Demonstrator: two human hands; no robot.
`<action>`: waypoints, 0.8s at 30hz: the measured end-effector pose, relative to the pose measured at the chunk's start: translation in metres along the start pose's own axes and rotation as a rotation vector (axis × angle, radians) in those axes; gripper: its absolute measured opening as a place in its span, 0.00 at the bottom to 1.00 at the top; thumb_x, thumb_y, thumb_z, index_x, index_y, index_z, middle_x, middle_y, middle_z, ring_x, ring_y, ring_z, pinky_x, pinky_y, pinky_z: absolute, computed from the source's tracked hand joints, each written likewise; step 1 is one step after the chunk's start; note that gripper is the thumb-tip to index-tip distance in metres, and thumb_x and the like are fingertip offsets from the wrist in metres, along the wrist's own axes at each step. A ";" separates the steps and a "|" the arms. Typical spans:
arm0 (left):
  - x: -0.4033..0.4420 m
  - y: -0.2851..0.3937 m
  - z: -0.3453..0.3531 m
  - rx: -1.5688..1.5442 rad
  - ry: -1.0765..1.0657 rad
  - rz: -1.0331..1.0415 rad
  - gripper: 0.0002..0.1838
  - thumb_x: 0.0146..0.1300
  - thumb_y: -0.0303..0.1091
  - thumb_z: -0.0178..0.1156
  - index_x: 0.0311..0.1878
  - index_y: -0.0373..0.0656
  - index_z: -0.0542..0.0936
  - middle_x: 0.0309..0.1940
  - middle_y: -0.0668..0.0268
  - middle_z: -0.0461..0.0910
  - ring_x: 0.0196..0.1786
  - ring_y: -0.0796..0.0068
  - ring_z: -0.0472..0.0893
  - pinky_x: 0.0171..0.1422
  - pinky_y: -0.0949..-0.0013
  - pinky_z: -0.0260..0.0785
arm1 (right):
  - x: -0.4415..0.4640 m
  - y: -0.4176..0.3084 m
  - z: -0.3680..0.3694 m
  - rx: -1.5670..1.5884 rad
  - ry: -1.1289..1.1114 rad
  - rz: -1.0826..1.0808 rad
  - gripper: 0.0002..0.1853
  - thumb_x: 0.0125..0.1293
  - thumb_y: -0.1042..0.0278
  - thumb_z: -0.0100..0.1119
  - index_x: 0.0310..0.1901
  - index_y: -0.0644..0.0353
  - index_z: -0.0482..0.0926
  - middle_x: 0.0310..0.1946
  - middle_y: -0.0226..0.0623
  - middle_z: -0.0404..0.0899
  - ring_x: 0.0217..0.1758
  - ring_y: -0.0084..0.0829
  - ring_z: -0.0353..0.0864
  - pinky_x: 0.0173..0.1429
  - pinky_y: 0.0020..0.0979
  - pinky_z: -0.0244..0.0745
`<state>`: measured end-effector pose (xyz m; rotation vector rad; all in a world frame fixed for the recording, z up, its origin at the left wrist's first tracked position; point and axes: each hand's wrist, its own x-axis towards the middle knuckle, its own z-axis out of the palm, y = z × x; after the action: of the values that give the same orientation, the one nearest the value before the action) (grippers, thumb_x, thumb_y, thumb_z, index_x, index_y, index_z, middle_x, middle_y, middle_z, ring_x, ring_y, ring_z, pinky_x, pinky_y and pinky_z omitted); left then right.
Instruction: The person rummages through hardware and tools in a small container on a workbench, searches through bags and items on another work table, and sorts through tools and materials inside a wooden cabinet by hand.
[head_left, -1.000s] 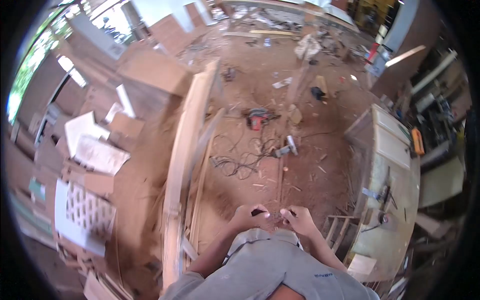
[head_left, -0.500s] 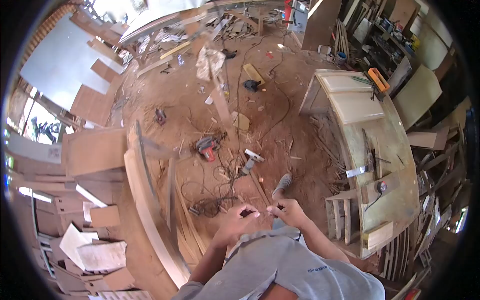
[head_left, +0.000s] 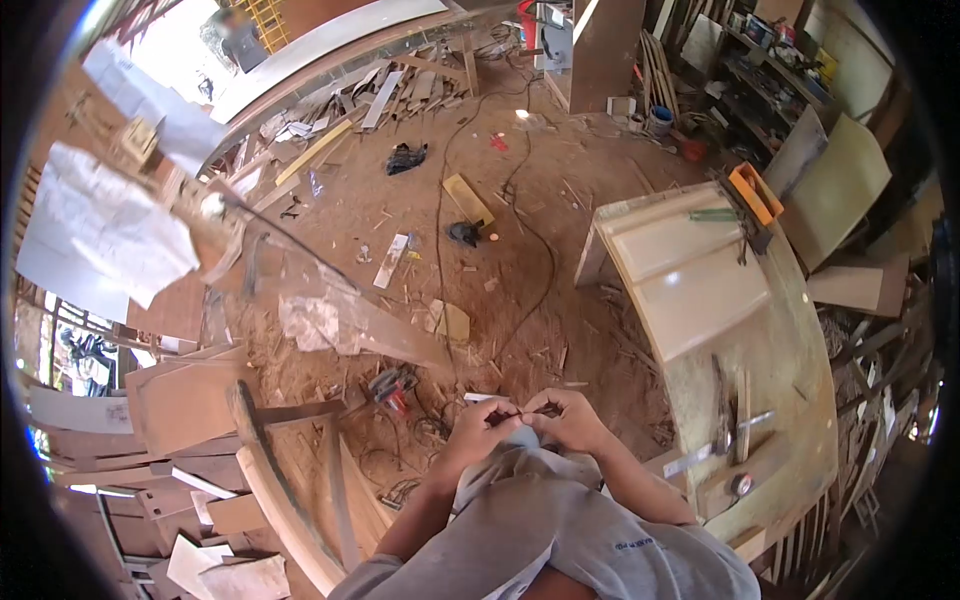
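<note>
A: What's on the left side?
B: Pale wooden beam (head_left: pixel 285 520) down low, then a red power tool (head_left: pixel 392 388) on the dirt floor (head_left: pixel 590 345), cable around it.
A: And the hands?
B: Left hand (head_left: pixel 478 430) is over the grey shirt (head_left: pixel 500 530), fingers curled, thumb and fingertips pinched close. Right hand (head_left: pixel 570 425) is just beside it, same kind of pinch, tips about meeting the left's. Can't tell if they're clamped on something tiny, it's too small to make out. The shirt sits right below both hands.
A: Right side?
B: Big workbench (head_left: pixel 790 390), with a round tape measure (head_left: pixel 741 485) near its close end and an orange thing (head_left: pixel 755 193) at the far end.
</note>
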<state>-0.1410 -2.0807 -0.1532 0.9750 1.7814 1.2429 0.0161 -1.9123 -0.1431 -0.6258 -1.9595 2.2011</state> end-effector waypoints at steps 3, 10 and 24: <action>0.068 0.028 -0.025 -0.018 -0.024 -0.065 0.12 0.72 0.37 0.68 0.45 0.35 0.86 0.36 0.67 0.86 0.38 0.81 0.80 0.45 0.72 0.74 | 0.054 -0.028 -0.036 0.115 -0.031 0.046 0.10 0.71 0.68 0.70 0.50 0.63 0.88 0.44 0.32 0.89 0.47 0.19 0.83 0.53 0.28 0.79; 0.283 0.004 -0.078 -0.175 -0.150 -0.121 0.14 0.73 0.40 0.66 0.45 0.35 0.85 0.34 0.67 0.84 0.39 0.82 0.78 0.45 0.71 0.72 | 0.231 -0.065 -0.121 -0.082 0.183 0.073 0.11 0.72 0.69 0.69 0.49 0.67 0.88 0.41 0.34 0.90 0.43 0.21 0.86 0.50 0.28 0.80; 0.671 0.093 -0.280 -0.059 -0.188 0.019 0.12 0.71 0.36 0.71 0.46 0.36 0.87 0.33 0.70 0.85 0.36 0.85 0.79 0.40 0.74 0.73 | 0.609 -0.210 -0.249 -0.053 0.310 -0.026 0.09 0.70 0.65 0.71 0.41 0.63 0.88 0.37 0.31 0.89 0.42 0.18 0.84 0.48 0.26 0.79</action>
<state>-0.6653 -1.5721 -0.0920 1.0410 1.5852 1.1684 -0.4764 -1.4304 -0.0901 -0.8840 -1.8576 1.9058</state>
